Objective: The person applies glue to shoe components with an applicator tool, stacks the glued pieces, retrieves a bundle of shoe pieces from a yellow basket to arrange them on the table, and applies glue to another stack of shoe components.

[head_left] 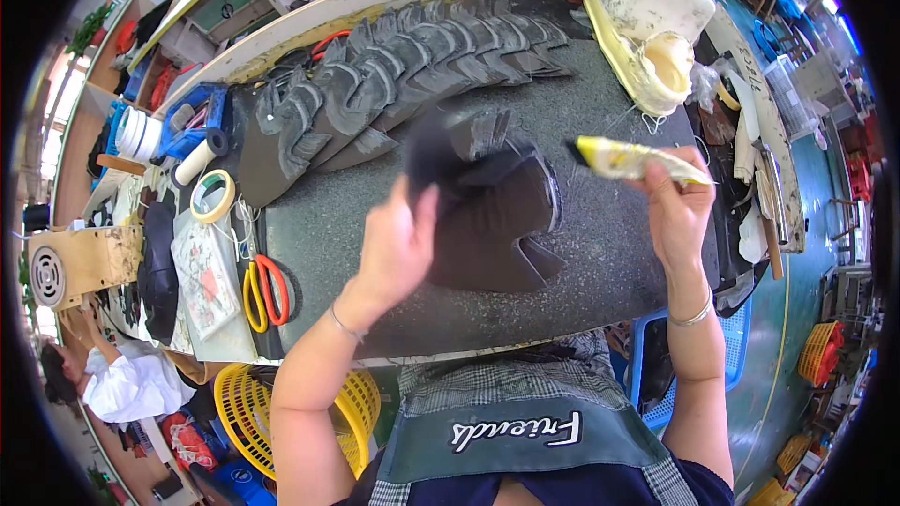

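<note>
My left hand [398, 239] is closed, its thumb and fingers pinching a black cut piece [436, 155] that is smeared by motion. Under and beside it, a dark shoe-upper piece [483, 239] with a notched edge lies on the black work surface [600, 253]. My right hand [675, 197] grips a brush [623, 159] with dark bristles and a yellow and whitish wrapped handle. The bristles point left, a little to the right of the dark piece and apart from it. Overlapping dark cut pieces [412, 66] with greyish coated edges fan out across the back of the table.
A whitish, stained plastic jug [656, 0] with an open spout stands at the back right. Scissors [267, 290] with red and yellow handles, a tape roll [213, 195] and a blue bin [197, 122] line the left side. A yellow basket [244, 412] sits below; another person [131, 379] works at far left.
</note>
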The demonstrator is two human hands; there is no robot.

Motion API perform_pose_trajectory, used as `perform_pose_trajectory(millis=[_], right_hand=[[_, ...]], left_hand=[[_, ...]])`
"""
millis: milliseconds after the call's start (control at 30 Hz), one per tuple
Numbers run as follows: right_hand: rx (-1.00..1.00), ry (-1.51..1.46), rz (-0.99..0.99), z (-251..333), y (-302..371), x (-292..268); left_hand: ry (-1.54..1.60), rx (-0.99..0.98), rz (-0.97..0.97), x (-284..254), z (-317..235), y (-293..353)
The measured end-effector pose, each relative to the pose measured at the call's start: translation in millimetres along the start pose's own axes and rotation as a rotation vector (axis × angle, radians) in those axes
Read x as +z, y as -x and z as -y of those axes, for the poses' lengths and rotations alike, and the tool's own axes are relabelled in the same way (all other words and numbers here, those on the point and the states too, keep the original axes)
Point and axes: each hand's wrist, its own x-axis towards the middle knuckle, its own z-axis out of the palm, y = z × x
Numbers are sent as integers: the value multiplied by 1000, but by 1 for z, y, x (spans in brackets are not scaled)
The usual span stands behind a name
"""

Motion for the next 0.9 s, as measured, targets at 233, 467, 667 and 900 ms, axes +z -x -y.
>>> perform_pose_trajectory(millis=[233,467,667,900], right_hand=[[-706,497,472,-16,-33,69],[-443,611,396,3,0,30],[-253,812,-149,25,-37,-8],[-174,1097,-201,14,-136,-64]], left_hand=[[399,-157,90,-6,21,-21],[566,-212,-43,-6,30,-14],[50,51,-801,-111,75,0],[-651,88,-194,-140,94,19]])
